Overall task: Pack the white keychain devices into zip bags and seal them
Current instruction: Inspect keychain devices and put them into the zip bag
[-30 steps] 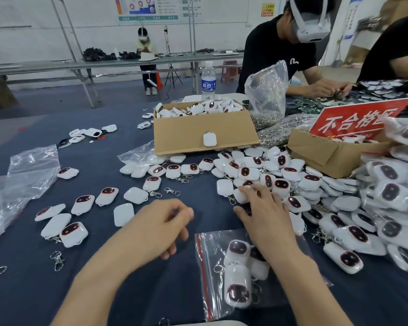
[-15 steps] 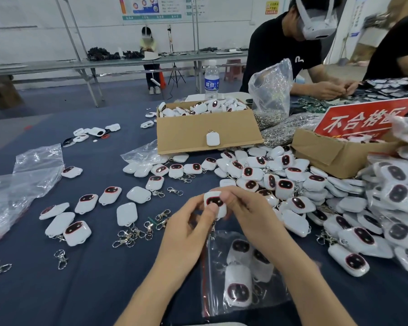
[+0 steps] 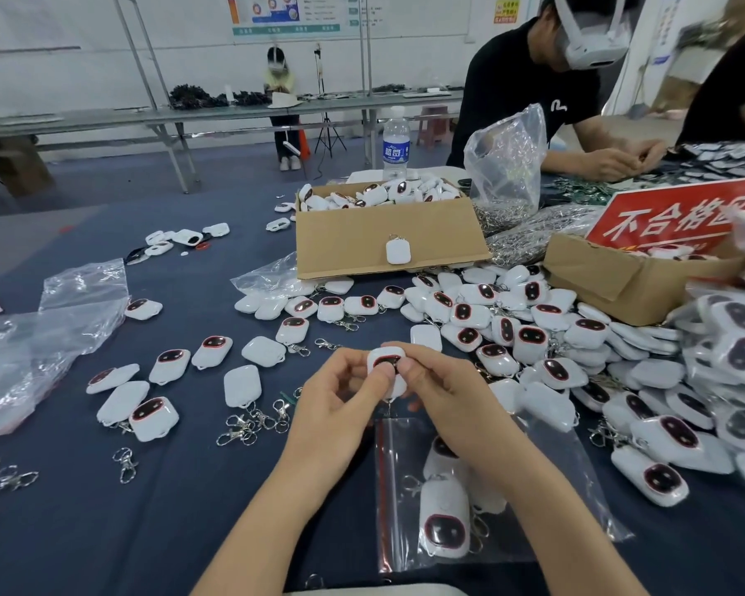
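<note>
Both hands, left hand [image 3: 345, 393] and right hand [image 3: 444, 389], pinch one white keychain device [image 3: 386, 367] between thumbs and fingertips, just above the far end of the zip bag [image 3: 388, 501], which lies flat on the dark cloth surface [image 3: 190, 509]. Likely risks: the smooth, rounded, glossy shell slips from so light a pinch, or its dangling metal clasp snags the thin, crinkly film. The bag already holds several bulky devices, so the red-edged zip strip may not press closed.
</note>
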The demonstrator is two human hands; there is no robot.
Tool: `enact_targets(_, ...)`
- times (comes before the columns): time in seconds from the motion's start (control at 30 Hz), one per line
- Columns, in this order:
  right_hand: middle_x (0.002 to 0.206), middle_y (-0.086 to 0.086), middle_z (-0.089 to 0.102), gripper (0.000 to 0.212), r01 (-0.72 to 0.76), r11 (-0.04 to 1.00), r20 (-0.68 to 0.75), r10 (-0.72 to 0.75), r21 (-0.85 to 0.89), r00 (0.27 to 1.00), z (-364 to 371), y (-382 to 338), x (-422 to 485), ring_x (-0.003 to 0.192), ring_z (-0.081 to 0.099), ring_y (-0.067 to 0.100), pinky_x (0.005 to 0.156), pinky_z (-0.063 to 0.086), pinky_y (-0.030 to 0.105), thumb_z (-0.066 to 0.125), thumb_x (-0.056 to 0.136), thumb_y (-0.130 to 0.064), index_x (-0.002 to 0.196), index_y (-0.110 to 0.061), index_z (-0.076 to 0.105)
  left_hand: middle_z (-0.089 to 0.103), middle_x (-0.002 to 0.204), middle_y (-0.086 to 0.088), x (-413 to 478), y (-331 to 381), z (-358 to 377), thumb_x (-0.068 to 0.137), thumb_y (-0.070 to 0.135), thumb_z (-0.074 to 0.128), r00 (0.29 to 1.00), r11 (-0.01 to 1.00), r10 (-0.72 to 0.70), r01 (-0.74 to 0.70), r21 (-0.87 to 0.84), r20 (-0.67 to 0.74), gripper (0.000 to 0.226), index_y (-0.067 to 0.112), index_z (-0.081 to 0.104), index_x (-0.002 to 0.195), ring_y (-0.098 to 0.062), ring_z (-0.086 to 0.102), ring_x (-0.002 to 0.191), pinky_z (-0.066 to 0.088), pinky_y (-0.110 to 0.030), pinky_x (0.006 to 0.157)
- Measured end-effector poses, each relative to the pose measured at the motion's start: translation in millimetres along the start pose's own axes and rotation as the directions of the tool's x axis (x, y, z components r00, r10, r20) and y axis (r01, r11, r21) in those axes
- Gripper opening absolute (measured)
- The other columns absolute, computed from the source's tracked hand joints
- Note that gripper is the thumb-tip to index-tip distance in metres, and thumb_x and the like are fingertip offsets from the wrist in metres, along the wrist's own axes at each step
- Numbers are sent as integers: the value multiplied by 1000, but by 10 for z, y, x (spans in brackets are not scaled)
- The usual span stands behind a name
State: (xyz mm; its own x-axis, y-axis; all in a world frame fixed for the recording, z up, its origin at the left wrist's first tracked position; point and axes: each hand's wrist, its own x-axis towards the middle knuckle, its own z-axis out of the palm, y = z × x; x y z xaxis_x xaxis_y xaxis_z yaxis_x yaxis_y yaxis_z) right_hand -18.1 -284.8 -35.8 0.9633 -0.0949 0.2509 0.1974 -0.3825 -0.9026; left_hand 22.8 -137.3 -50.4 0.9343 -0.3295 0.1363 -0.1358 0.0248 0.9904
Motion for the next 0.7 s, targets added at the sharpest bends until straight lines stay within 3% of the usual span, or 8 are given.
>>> enact_targets(0.1,83,-26,69,42,0,996,-2,1,85,1000,10,18,-13,70,58,-7,67,47,9,49,106,-22,101,-60,65,69,82,10,14,4,-20,95,30,69,1000,1000,-15,15,-2,8,5,32,72,91,-1,58,69,49,-14,62)
enact_targets(0.23,94,-10,70,51,10,994,5,-10,105,1000,41,39,-12,73,57,0,71,52,15,49,106,-24,99,-72,61,67,83,9,21,-5,-32,95,31,69,1000,1000,-19,19,5,6,5,31,71,90,-4,58,72,50,-18,65)
enact_targets(0.3,94,-10,70,48,-4,993,-2,4,120,1000,42,56,-12,73,58,0,71,52,16,50,106,-25,99,-70,63,67,84,7,24,-13,-32,95,32,69,1000,1000,-21,21,13,7,5,32,72,91,-4,58,74,51,-19,66)
enact_targets(0.43,84,-29,69,36,-11,992,-36,16,125,999,39,51,-10,71,61,-7,66,46,8,52,105,-23,102,-55,66,70,85,8,24,-13,-30,96,31,69,1000,1000,-13,13,-2,18,6,32,74,97,-1,61,75,51,-15,66)
enact_targets(0.6,79,-29,68,26,-44,990,-65,53,136,997,34,41,-25,69,61,-7,59,46,9,55,103,-26,99,-49,68,73,92,-1,14,-4,-32,93,33,69,999,1000,-9,10,-7,47,10,32,75,101,1,64,77,52,-15,66)
enact_targets(0.7,74,-31,65,28,-57,989,-90,69,134,994,44,48,-20,65,60,-5,57,45,10,58,101,-23,94,-49,68,73,89,2,9,5,-43,86,40,70,997,999,-20,23,-34,70,19,30,75,101,1,64,77,52,-15,67)
